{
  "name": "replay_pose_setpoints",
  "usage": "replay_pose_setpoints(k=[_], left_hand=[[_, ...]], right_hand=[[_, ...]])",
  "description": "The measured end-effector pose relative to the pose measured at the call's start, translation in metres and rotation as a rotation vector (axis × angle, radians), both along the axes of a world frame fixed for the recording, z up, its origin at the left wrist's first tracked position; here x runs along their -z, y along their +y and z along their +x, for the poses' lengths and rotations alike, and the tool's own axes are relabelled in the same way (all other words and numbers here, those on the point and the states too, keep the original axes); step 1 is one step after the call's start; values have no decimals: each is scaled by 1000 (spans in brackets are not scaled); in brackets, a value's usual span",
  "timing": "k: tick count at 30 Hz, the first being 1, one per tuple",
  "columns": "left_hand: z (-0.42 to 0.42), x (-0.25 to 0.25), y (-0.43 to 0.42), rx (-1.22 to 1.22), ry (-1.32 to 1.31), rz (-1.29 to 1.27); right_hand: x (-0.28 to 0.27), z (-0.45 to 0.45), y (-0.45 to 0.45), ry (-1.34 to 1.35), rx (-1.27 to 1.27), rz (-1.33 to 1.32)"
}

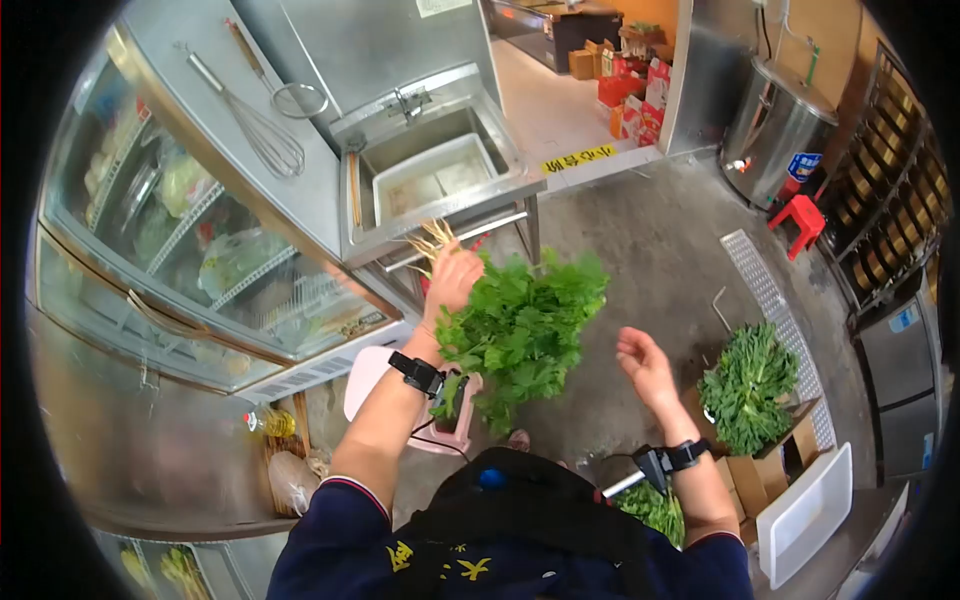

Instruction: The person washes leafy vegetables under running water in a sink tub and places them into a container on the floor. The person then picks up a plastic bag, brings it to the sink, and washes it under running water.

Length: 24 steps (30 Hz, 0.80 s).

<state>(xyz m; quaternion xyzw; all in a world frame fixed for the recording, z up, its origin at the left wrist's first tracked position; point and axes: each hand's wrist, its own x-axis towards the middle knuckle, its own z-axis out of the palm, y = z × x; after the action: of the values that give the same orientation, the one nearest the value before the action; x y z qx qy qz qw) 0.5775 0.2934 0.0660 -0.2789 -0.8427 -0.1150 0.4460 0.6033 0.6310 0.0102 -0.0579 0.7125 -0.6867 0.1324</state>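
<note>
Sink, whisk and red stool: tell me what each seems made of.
Sink: metal, likely stainless steel, going by its grey, satin sheen and folded edges.
Whisk: apparently metal, silvery, with thin looped wires and a pale grey handle.
Red stool: probably moulded plastic, given its even, bright colour throughout.

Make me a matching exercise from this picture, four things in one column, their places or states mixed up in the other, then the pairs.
Things:
1. Leafy bunch
2. Right hand
3. Red stool
4. Floor strip

Places or states:
A. Near the steel urn
B. Held in the left hand
C. Yellow with dark characters
D. Holding nothing

Pairs: 1-B, 2-D, 3-A, 4-C
</note>
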Motion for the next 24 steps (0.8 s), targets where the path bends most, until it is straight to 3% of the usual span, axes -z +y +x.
replay_pose_setpoints(k=[2,8,10,14,22,24], left_hand=[[-18,-45,-7,-82,55,-56],[-99,-96,-60,-100,213,-195],[-129,-108,-79,-119,275,-245],[-186,-132,-113,-164,379,-229],[-255,-136,-179,-284,420,-243],[-259,-137,-192,-325,421,-262]], right_hand=[[-18,-31,-2,81,15,-48],[-135,-109,-54,258,-32,-154],[-168,-137,-79,647,-146,87],[-214,-191,-139,825,-247,40],[-224,-297,-210,1089,-407,108],[-220,-316,-221,1082,-264,108]])
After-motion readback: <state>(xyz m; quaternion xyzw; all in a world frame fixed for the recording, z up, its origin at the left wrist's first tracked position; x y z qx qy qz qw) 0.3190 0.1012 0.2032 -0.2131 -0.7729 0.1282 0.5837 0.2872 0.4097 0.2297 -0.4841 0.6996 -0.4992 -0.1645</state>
